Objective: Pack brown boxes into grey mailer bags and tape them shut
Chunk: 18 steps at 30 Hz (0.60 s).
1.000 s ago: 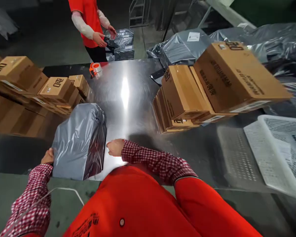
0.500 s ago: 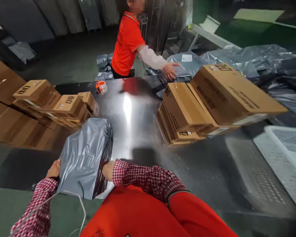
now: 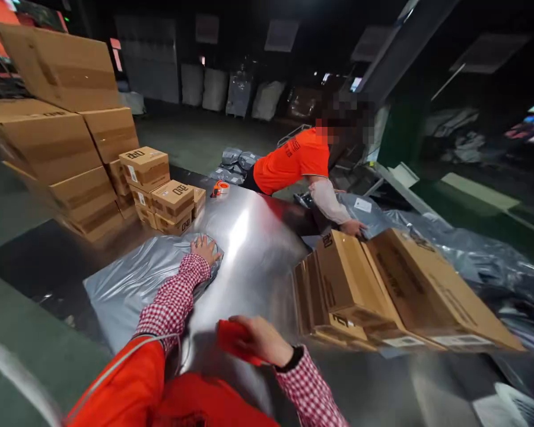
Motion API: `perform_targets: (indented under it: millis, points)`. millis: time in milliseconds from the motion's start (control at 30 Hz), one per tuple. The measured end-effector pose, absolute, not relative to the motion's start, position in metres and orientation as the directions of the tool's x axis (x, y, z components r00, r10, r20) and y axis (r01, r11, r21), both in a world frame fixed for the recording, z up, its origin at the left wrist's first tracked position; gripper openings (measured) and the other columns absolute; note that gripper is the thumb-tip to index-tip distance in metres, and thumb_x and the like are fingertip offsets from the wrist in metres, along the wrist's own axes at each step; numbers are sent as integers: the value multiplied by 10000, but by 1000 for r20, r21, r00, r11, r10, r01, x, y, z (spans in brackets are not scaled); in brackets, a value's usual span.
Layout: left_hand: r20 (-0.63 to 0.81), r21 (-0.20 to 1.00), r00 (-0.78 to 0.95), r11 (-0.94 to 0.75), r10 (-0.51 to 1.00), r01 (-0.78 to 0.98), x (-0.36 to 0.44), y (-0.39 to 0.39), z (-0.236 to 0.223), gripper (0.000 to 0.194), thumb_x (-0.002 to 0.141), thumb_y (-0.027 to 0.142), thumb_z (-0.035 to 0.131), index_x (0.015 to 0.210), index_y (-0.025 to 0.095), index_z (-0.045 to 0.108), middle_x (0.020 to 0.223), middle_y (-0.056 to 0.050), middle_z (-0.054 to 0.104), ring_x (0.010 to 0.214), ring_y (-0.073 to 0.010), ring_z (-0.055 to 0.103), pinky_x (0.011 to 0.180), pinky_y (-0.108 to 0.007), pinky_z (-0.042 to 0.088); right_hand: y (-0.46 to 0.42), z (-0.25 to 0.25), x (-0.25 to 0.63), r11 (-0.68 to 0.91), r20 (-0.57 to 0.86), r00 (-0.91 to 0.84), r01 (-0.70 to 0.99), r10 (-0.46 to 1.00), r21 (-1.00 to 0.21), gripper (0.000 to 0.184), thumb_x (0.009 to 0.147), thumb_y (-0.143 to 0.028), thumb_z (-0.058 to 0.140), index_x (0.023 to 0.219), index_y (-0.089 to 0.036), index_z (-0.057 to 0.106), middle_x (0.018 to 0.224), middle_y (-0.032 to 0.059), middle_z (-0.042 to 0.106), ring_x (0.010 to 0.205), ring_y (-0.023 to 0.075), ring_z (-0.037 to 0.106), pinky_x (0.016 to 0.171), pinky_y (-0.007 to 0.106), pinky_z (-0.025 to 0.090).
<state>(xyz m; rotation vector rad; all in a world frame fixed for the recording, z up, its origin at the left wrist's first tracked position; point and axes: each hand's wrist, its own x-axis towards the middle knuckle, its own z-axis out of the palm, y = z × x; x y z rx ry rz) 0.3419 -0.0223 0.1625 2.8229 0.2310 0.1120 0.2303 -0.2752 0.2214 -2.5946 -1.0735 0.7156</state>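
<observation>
A grey plastic-wrapped parcel (image 3: 129,284) lies flat on the shiny metal table (image 3: 253,249), in front of me to the left. My left hand (image 3: 205,248) rests on the parcel's far end with its fingers spread. My right hand (image 3: 260,339) hovers near my body over the table's near edge. Its fingers are curled round a red item (image 3: 231,339) that I cannot identify.
Stacked cardboard boxes (image 3: 382,290) lean on the table at the right. Small boxes (image 3: 169,198) and large cartons (image 3: 48,136) stand at the left. An orange tape roll (image 3: 221,188) lies at the far edge. A co-worker in orange (image 3: 293,166) reaches into grey bags (image 3: 471,255).
My head has lifted and turned. The parcel now lies flat, and my left hand has moved from its side to its far end. My right hand left the parcel and now grips something red.
</observation>
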Motion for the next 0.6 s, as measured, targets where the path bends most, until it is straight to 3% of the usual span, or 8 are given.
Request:
perform_targets:
  millis: [100,167,233,333,467,600]
  points:
    - [83,311,995,-950,52,23,317,-37,147,644,998,455,444,1490,40,435,1560,-335,264,1456,-495,208,1123,-664,171,-329,231,237,-713,-240,728,453,642,-534,533,829,-389,595,1316,-177,647,1230,123,703,1109,309,671,977,419,505]
    - [87,317,994,-944,-70,-95,287,-42,140,682,941,504,547,1486,102,465,1575,-285,286,1463,-475,220,1149,-654,176,-350,233,239,-670,-139,801,375,582,-640,584,836,-492,600,1314,-159,646,1271,139,680,1125,309,661,1006,433,501]
    - [84,342,972,-910,-219,-235,247,-42,137,609,898,512,614,1419,201,561,1557,-190,391,1461,-411,286,1181,-611,205,-359,232,241,-589,-48,861,304,507,-749,632,819,-551,618,1306,-149,645,1305,152,657,1146,311,652,1014,436,508]
    - [123,399,937,-848,-326,-347,171,-31,139,389,972,457,513,1271,259,663,1436,-82,565,1402,-296,403,1206,-526,225,-357,225,239,-428,8,900,214,435,-878,697,777,-586,670,1296,-121,638,1322,177,640,1142,306,654,1000,421,530]
    - [163,434,940,-834,-299,-340,80,-16,143,414,950,519,537,1218,227,657,1237,-91,643,1157,-255,546,1058,-440,366,-339,211,235,-346,-14,891,162,455,-924,700,730,-578,746,1260,-128,661,1275,174,666,1085,303,673,967,436,549]
    - [-11,499,999,-866,-52,-40,67,-32,139,218,926,361,603,972,180,716,1072,-106,660,1060,-284,574,963,-441,384,-309,209,232,-304,25,863,205,505,-931,645,708,-571,766,1189,-145,708,1193,152,707,1005,290,687,903,431,570]
